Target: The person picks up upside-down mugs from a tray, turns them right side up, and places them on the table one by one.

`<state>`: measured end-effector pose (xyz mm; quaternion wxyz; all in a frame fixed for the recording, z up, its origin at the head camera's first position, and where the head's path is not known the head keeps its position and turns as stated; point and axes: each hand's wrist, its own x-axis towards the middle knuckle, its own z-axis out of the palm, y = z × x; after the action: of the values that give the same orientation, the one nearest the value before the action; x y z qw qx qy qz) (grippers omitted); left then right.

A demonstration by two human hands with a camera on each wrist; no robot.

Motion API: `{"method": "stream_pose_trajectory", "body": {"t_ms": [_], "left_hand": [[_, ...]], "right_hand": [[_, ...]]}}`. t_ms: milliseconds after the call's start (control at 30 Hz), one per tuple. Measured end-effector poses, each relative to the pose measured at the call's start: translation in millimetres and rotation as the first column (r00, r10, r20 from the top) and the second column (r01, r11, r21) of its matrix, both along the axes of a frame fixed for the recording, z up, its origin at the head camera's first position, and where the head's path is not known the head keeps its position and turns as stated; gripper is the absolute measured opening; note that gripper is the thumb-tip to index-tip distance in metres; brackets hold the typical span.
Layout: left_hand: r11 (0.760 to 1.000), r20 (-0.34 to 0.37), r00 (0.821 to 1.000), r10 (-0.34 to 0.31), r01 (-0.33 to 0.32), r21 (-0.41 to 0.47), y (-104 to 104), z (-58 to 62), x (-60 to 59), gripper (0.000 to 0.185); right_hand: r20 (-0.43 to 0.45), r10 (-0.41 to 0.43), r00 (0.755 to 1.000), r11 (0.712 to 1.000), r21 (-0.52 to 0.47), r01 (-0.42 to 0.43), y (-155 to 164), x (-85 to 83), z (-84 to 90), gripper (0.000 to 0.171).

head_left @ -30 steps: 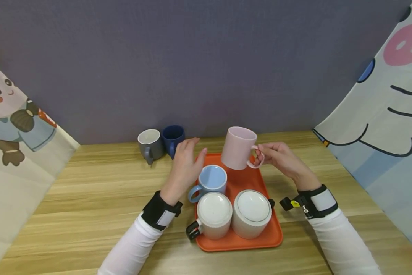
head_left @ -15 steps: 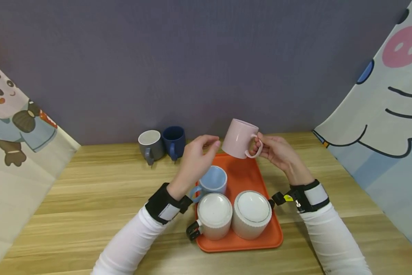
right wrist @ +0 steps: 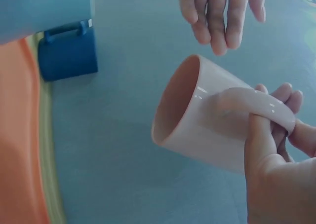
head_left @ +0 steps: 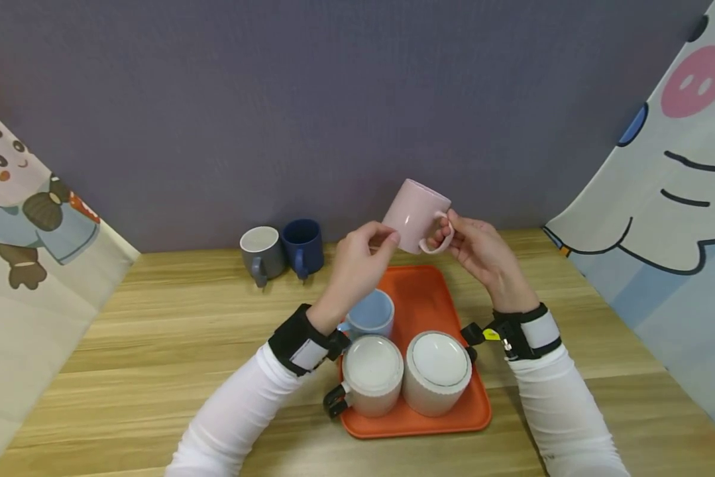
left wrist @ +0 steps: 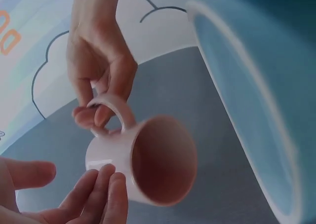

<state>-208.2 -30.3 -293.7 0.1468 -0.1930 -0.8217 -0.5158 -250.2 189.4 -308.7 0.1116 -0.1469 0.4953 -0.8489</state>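
Note:
A pink mug (head_left: pixel 415 215) hangs tilted in the air above the back of the orange tray (head_left: pixel 419 291). My right hand (head_left: pixel 485 258) grips it by its handle, with fingers curled through the loop, as the right wrist view shows. My left hand (head_left: pixel 357 265) is beside the mug's lower left side, its fingers fairly straight. In the right wrist view a gap shows between the left fingers (right wrist: pixel 217 26) and the mug. On the tray's left, a light blue mug (head_left: pixel 374 313) stands upright, its handle partly hidden by the left wrist strap.
Two pale mugs, one left (head_left: pixel 373 374) and one right (head_left: pixel 439 371), stand upside down at the tray's front, with dark handles outward. A grey mug (head_left: pixel 262 250) and a navy mug (head_left: pixel 303 244) stand side by side near the back wall (head_left: pixel 345 119), left of the tray.
The right hand has raised the pink mug and tilted it further. My left hand has moved right and up, from above the light blue mug to beside the pink mug.

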Motion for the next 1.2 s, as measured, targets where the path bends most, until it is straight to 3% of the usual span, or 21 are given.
{"method": "stream_pose_trajectory", "body": {"t_ms": [267,533,767,867,1000,1200], "left_hand": [[0.998,0.003,1.0,-0.001,0.001,0.068,9.5,6.9,0.6,0.019],[0.997,0.035,0.999,-0.01,0.008,0.076,19.5,12.5,0.6,0.02],[0.996,0.103,0.992,-0.072,0.066,0.063,27.9,14.1,1.9,0.029],[0.987,0.179,0.976,-0.125,0.104,0.124,30.8,15.1,2.3,0.035],[0.956,0.284,0.935,-0.213,0.138,0.26,34.7,16.3,2.4,0.043],[0.873,0.376,0.865,-0.331,0.13,0.47,36.8,14.9,1.2,0.048]], "right_hand": [[0.007,-0.013,1.0,0.994,-0.111,0.014,-6.7,2.2,10.1,0.023],[-0.018,-0.016,1.0,0.979,-0.202,0.012,-14.2,4.6,20.6,0.021],[-0.06,-0.037,0.998,0.973,-0.23,0.022,-21.1,5.7,32.4,0.021],[-0.069,-0.049,0.996,0.972,-0.232,0.032,-25.2,6.8,36.9,0.021],[-0.063,-0.062,0.996,0.967,-0.25,0.045,-31.5,8.6,39.5,0.022],[-0.052,-0.113,0.992,0.964,-0.248,0.097,-41.3,13.4,37.6,0.019]]}}
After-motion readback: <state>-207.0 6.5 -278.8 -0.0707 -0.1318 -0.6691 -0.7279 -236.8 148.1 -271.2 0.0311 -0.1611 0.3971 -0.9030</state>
